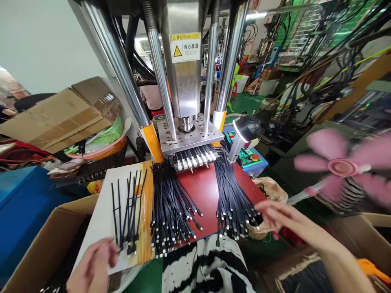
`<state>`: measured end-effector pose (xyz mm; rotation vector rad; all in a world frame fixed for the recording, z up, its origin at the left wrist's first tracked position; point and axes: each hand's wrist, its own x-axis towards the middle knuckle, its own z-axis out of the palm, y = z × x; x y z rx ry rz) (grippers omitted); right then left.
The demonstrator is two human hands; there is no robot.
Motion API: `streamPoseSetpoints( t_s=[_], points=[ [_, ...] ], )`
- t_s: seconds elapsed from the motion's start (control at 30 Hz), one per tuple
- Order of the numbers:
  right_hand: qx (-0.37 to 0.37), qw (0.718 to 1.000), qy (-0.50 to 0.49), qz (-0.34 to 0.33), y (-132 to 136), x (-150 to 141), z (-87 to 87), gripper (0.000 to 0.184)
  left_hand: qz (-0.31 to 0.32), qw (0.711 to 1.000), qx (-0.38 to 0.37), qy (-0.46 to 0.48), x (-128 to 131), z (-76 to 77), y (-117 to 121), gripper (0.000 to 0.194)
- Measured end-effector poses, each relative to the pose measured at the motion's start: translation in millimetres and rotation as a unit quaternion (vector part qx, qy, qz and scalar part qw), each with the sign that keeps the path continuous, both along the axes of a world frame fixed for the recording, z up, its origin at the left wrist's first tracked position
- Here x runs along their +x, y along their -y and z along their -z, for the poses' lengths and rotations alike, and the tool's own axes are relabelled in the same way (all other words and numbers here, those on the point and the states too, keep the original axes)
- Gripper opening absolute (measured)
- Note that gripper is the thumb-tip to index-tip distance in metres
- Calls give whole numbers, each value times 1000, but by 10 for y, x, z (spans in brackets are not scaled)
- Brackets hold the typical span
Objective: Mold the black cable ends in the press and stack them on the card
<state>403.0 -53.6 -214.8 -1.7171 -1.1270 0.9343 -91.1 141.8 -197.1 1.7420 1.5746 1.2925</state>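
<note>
My left hand (pixel 98 257) is at the lower left, blurred, over the near end of a loose group of black cables (pixel 130 211) on a white board (pixel 97 219). Its fingers look loosely curled and apart, with nothing visible in them. On the right, my right hand (pixel 276 215) hovers by the near ends of a black cable bundle (pixel 230 195), fingers stretched and somewhat apart. A second, thicker bundle (pixel 171 207) lies on the red table (pixel 201 191). Behind it, a metal fixture (pixel 195 158) with white connector ends in a row sits under the press plate (pixel 192 138).
A press column (pixel 183 81) with a high-temperature warning label rises between steel rods. A black lamp (pixel 247 128) and a blue control box (pixel 252 160) stand right of it. Further right is a pink fan (pixel 340 167). Cardboard boxes (pixel 58 228) flank the table.
</note>
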Motion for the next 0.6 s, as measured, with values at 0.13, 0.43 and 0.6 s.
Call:
streamPoseSetpoints(
  t_s=[0.13,0.43,0.6],
  points=[
    [97,953,233,167,-856,193,191,58,94,989,-39,-106,857,-191,-458,47],
    [94,931,301,184,-1098,213,596,45,93,969,-54,-221,1311,58,-932,40],
    [85,923,322,191,-1129,191,550,50,103,975,-48,-191,1238,135,-1015,43]
  ],
)
